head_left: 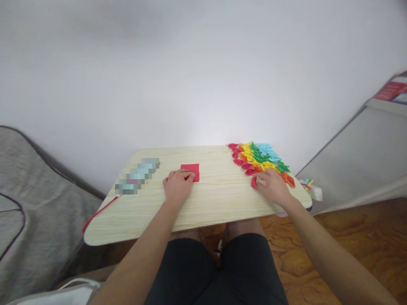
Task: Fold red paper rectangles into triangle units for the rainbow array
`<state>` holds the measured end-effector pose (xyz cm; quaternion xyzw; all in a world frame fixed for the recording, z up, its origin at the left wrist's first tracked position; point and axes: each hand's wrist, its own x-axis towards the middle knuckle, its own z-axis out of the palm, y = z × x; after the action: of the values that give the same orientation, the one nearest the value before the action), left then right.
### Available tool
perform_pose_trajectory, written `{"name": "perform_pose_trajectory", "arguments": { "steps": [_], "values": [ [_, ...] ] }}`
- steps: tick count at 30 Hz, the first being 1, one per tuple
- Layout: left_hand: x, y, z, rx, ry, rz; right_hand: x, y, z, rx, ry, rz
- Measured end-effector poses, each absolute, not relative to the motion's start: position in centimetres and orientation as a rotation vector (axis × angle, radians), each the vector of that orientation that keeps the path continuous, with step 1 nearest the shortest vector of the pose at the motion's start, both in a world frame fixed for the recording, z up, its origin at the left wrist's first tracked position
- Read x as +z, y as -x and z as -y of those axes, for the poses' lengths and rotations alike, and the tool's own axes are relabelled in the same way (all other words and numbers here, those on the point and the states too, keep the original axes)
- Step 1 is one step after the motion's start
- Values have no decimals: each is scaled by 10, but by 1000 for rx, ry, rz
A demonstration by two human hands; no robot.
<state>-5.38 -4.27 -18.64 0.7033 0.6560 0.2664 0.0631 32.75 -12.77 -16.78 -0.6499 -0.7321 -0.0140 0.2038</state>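
On the pale wooden table, my left hand (179, 185) has its fingers bent over a square of red paper (190, 167), with thumb and forefinger drawn together at its lower part. Farther right, my right hand (274, 186) has its thumb and fingers closed at a small red folded paper piece (253, 183). Just beyond that hand lie rows of folded paper pieces (258, 156) in red, yellow, orange, green and light blue. The fingers partly cover what they touch in both places.
A blurred-out flat device (137, 176) with a red cable (101, 210) lies at the left of the table (216, 205). A white wall stands behind. Grey fabric (47, 212) is at left, and a small white bag (314, 192) hangs by the right edge.
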Motion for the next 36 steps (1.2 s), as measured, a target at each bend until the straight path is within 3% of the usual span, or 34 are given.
{"name": "perform_pose_trajectory", "arguments": {
  "steps": [14,36],
  "values": [
    [-187,55,39,818,-2090,-1984,-142,-337,90,-60,1874,2288],
    [-176,53,33,728,-1964,-2009,-138,-346,76,21,2100,2196]
  ]
}}
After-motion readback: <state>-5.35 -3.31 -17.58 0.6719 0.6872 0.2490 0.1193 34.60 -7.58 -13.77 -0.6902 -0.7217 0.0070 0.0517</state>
